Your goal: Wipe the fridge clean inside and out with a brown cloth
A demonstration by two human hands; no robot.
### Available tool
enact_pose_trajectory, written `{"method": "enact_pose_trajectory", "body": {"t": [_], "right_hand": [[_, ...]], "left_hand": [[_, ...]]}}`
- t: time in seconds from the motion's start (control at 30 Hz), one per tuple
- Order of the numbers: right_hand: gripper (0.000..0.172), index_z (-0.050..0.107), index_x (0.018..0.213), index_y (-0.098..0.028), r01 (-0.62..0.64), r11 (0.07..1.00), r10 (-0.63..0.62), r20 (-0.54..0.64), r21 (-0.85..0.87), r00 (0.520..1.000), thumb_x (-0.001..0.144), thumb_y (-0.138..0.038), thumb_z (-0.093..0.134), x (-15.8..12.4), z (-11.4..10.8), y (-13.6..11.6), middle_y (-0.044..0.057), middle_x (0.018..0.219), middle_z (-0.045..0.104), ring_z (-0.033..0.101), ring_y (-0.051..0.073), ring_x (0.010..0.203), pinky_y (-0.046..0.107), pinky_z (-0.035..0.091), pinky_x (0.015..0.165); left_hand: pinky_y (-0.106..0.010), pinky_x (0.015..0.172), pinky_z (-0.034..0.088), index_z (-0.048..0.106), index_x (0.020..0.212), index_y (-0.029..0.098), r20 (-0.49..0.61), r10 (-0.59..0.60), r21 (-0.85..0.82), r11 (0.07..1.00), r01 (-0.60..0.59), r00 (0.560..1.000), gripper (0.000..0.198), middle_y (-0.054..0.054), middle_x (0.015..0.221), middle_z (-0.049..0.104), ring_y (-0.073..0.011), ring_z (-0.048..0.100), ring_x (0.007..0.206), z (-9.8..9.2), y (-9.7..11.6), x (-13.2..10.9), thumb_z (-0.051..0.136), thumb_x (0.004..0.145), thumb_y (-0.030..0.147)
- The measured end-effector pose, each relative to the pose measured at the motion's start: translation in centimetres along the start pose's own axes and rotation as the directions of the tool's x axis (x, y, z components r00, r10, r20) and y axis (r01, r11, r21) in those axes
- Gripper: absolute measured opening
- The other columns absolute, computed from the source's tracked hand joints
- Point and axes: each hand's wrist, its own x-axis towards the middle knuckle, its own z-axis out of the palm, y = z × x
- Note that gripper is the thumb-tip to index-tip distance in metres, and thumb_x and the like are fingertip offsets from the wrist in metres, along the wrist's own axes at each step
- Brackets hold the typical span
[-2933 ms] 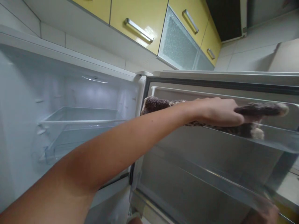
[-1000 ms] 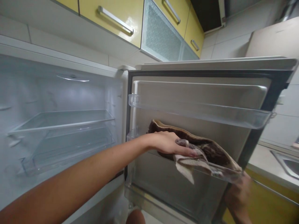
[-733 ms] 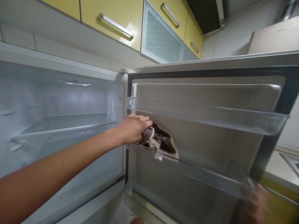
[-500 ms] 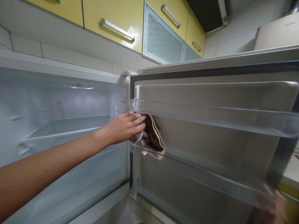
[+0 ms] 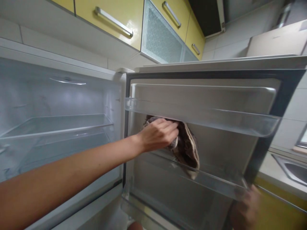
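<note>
My left hand (image 5: 159,134) is closed on a dark brown patterned cloth (image 5: 188,147) with a pale edge. It holds the cloth just below the clear upper door shelf (image 5: 203,118), by the inner face of the open refrigerator door (image 5: 223,150). The cloth's lower corner hangs down at the clear middle door shelf (image 5: 216,183). At the lower right, my right hand (image 5: 248,204) is blurred, its fingers around the free edge of the door beside the end of the middle shelf.
The refrigerator compartment (image 5: 79,95) stands open on the left, with a glass shelf (image 5: 59,124) inside. Yellow cabinets (image 5: 110,19) with metal handles hang above. A counter with a sink (image 5: 295,169) is beyond the door on the right. A lower door shelf (image 5: 141,210) shows at the bottom.
My left hand has slid the cloth rightward along the door, away from the hinge side. The view has shifted, and more of the counter and sink shows at the right.
</note>
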Motion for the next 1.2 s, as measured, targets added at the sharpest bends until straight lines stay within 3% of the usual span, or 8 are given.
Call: {"method": "enact_pose_trajectory", "body": {"t": [0.13,0.27,0.5,0.6,0.83,0.93,1.03,1.2], "right_hand": [[0.075,0.063,0.122,-0.014,0.003,0.999,-0.003,0.010,-0.032,1.000,0.102,-0.081,0.037,0.5,0.3,-1.0,0.018,0.120,0.061,0.057,0.037,0.111,0.052,0.042,0.096],[0.084,0.058,0.131,-0.011,-0.044,0.999,0.045,0.056,-0.027,0.997,0.101,-0.084,0.030,1.9,1.4,-1.0,0.019,0.125,0.062,0.059,0.037,0.114,0.047,0.043,0.094],[0.087,0.059,0.129,-0.012,-0.065,0.997,0.069,0.070,-0.050,0.995,0.100,-0.087,0.026,3.0,2.7,0.6,0.016,0.114,0.064,0.061,0.034,0.100,0.045,0.044,0.089],[0.086,0.061,0.125,-0.013,-0.060,0.997,0.062,0.045,-0.053,0.997,0.100,-0.087,0.027,2.9,2.9,0.9,0.015,0.112,0.063,0.060,0.032,0.098,0.045,0.043,0.088],[0.092,0.058,0.131,-0.011,-0.048,0.997,0.050,0.036,-0.061,0.998,0.097,-0.091,0.027,2.5,2.5,0.7,0.018,0.120,0.063,0.061,0.036,0.108,0.047,0.046,0.092],[0.088,0.059,0.129,-0.012,-0.029,0.997,0.032,0.041,-0.067,0.999,0.098,-0.089,0.028,2.7,2.2,0.4,0.016,0.117,0.064,0.062,0.034,0.104,0.046,0.046,0.090],[0.084,0.059,0.124,-0.013,-0.022,0.998,0.025,0.052,-0.066,0.998,0.099,-0.088,0.030,3.0,2.2,0.4,0.015,0.113,0.064,0.062,0.032,0.100,0.045,0.046,0.088],[0.083,0.060,0.118,-0.014,-0.035,0.997,0.038,0.051,-0.066,0.998,0.099,-0.088,0.028,2.9,2.2,0.1,0.013,0.104,0.063,0.060,0.029,0.091,0.044,0.045,0.084]], "left_hand": [[-0.029,0.111,0.049,0.057,0.155,0.030,-0.143,0.251,-0.091,0.960,-0.265,0.957,0.049,0.000,0.164,0.059,-0.0140,0.052,0.152,1.0,3.0,7.5,0.033,0.114,0.018],[-0.031,0.111,0.052,0.067,0.145,0.033,-0.129,0.334,-0.141,0.926,-0.351,0.934,0.048,0.002,0.160,0.062,-0.0139,0.051,0.154,2.2,3.8,10.9,0.032,0.114,0.021],[-0.040,0.132,0.039,0.059,0.154,0.028,0.056,0.299,-0.317,0.910,-0.267,0.953,0.052,-0.008,0.168,0.051,-0.0197,0.049,0.156,2.5,-4.3,-1.1,0.058,0.103,0.020],[-0.039,0.134,0.036,0.057,0.156,0.027,0.117,0.311,-0.338,0.906,-0.257,0.943,0.054,-0.009,0.170,0.049,-0.0197,0.045,0.159,2.2,-5.7,-2.9,0.056,0.103,0.018],[-0.035,0.126,0.045,0.061,0.153,0.016,-0.131,0.281,-0.184,0.936,-0.302,0.951,0.049,-0.015,0.163,0.058,-0.0217,0.056,0.150,4.4,1.8,8.8,0.044,0.108,0.022],[-0.033,0.123,0.046,0.061,0.153,0.015,-0.166,0.215,-0.177,0.954,-0.243,0.963,0.049,-0.012,0.161,0.060,-0.0209,0.059,0.147,4.3,3.1,10.6,0.041,0.109,0.023],[-0.034,0.123,0.045,0.062,0.153,0.019,-0.096,0.256,-0.272,0.923,-0.272,0.962,0.049,-0.012,0.162,0.059,-0.0209,0.058,0.149,3.9,0.6,7.4,0.046,0.107,0.023],[-0.037,0.130,0.038,0.062,0.153,0.032,0.148,0.332,-0.517,0.829,-0.213,0.932,0.052,-0.006,0.164,0.057,-0.0197,0.051,0.155,3.1,-7.0,-2.3,0.052,0.103,0.025]]}}
